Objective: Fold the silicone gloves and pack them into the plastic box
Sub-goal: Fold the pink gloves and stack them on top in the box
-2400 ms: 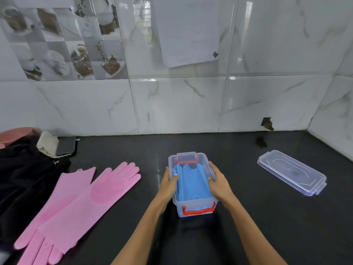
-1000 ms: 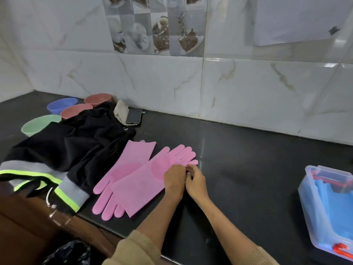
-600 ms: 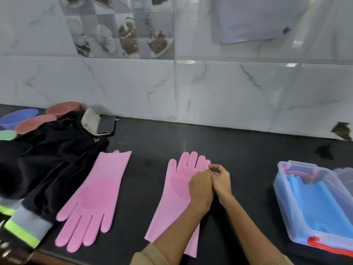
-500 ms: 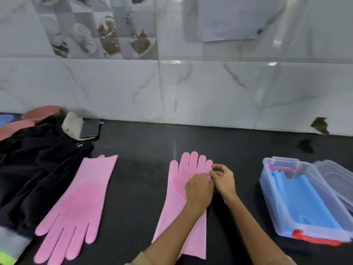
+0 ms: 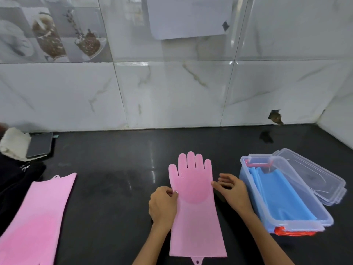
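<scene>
A pink silicone glove (image 5: 194, 203) lies flat on the black counter, fingers toward the wall, cuff near me. My left hand (image 5: 162, 205) pinches its left edge at palm height. My right hand (image 5: 233, 190) rests at its right edge, fingers loosely apart and touching the side of the glove. A second pink glove (image 5: 36, 215) lies flat at the far left, cuff pointing away. The clear plastic box (image 5: 298, 215) with red latches stands to the right, holding folded blue gloves (image 5: 275, 192).
The box's clear lid (image 5: 313, 176) lies just behind and right of the box. Black clothing (image 5: 13, 178), a cream cloth (image 5: 13, 142) and a phone (image 5: 39, 144) sit at the left back. A tiled wall bounds the counter behind and at the right corner.
The view swung right. My hands, joined at the glove's fingertips before, have moved apart down to its two sides at palm height. The glove now lies straight and flat.
</scene>
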The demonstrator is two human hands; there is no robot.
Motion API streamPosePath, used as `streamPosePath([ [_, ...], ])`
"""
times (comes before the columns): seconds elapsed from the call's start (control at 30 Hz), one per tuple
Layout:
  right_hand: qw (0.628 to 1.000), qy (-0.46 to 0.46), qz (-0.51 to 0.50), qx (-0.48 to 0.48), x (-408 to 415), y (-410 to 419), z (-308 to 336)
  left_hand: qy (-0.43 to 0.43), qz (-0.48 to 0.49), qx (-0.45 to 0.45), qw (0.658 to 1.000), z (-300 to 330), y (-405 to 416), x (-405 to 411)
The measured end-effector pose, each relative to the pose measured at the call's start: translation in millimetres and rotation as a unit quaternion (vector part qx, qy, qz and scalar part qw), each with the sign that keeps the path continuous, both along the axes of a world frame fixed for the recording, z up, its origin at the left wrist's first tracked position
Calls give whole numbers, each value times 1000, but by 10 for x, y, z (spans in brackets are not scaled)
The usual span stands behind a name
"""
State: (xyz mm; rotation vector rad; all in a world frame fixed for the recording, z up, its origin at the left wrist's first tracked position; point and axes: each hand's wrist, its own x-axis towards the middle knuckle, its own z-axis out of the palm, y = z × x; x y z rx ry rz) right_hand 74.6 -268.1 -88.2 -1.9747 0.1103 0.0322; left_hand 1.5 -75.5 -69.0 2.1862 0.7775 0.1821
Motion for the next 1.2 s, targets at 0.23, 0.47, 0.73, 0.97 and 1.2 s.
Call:
streamPosePath([
  [0.23, 996, 12, -28, -85, -129, 194, -34, -32, 16, -60, 998, -91, 17, 49],
  [0.47, 995, -3, -79, -66, -130, -70, -55, -49, -20, -100, 994, -98, -230, 84],
  [0.73, 984, -31, -98, -148, -125, 17, 177, -49, -86, -151, 984, -25, -105, 27],
  [0.97, 959, -202, 130, -151, -626, 1626, 151, -43, 204, 171, 963, 20, 1228, -716],
  [1.2, 886, -75, 458, -3, -1291, 3116, 46, 142, 169, 280, 934, -241, 1977, -1329],
])
